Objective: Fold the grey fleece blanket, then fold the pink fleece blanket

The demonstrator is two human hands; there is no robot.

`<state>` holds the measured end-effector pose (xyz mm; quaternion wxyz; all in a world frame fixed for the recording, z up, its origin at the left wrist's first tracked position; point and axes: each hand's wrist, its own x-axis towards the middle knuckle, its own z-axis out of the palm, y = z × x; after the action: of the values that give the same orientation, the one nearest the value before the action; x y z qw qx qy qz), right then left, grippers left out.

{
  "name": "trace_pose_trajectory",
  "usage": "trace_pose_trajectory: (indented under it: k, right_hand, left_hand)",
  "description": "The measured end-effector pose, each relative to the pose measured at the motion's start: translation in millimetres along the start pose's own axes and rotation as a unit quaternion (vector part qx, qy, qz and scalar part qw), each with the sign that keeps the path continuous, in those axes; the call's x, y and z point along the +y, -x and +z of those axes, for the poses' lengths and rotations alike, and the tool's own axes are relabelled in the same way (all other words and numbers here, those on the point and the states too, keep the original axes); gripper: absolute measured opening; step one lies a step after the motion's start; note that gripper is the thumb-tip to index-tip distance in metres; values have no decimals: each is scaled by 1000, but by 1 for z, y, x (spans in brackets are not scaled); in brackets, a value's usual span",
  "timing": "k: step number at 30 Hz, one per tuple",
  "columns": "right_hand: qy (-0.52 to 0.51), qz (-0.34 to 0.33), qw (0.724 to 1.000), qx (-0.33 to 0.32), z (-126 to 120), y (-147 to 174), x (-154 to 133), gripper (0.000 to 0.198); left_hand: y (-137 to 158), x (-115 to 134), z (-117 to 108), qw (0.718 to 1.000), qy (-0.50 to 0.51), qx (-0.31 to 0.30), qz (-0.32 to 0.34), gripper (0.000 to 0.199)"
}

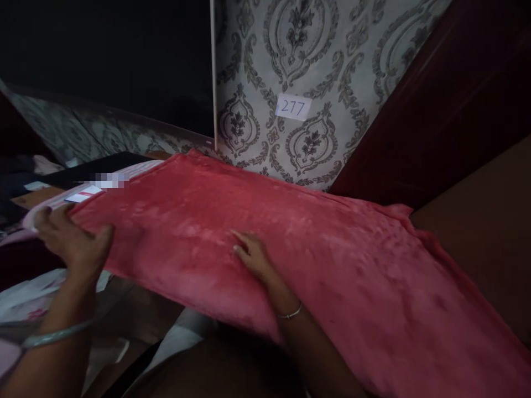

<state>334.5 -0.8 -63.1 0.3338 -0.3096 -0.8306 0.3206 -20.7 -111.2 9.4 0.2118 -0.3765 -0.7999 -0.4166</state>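
A red plush blanket (215, 210) lies spread out before me, running from the left middle to the lower right, its surface lightly wrinkled. My left hand (74, 237) is at the blanket's left end, fingers apart and holding nothing. Over the middle of the blanket is my right hand (253, 254), its fingers loosely stretched toward the left; whether it touches the cloth I cannot tell. Beyond my left fingers, a white card with a pink stripe (84, 193) lies at the blanket's left edge, close to some striped cloth (139, 168).
A large dark screen (108, 61) stands at the back left, before patterned wallpaper. A paper marked 277 (293, 106) is stuck to the wall (244, 72). Dark red panelling (398, 116) slants along the right. A white bag with pink print (33, 296) sits low at the left.
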Motion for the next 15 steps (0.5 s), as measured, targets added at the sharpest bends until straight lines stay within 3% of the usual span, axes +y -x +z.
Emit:
trace_pose_trajectory:
  k: [3,6,10,13,15]
  right_hand:
    - [-152,43,982,104,-2,-6,13,48]
    - [-151,57,977,138,-16,-5,12,51]
    - [80,57,994,55,-38,20,-6,55]
    - [238,83,967,-46,-42,48,-22,60]
    - [288,96,949,-89,-40,64,-30,59]
  left_hand:
    - [14,17,6,995,55,-57,58,41]
    - [37,56,27,963,150,-159,161,40]
    - [71,106,58,886,189,-294,304,55]
    - [98,122,74,829,134,-386,381,65]
    - [112,122,80,802,90,-419,417,67]
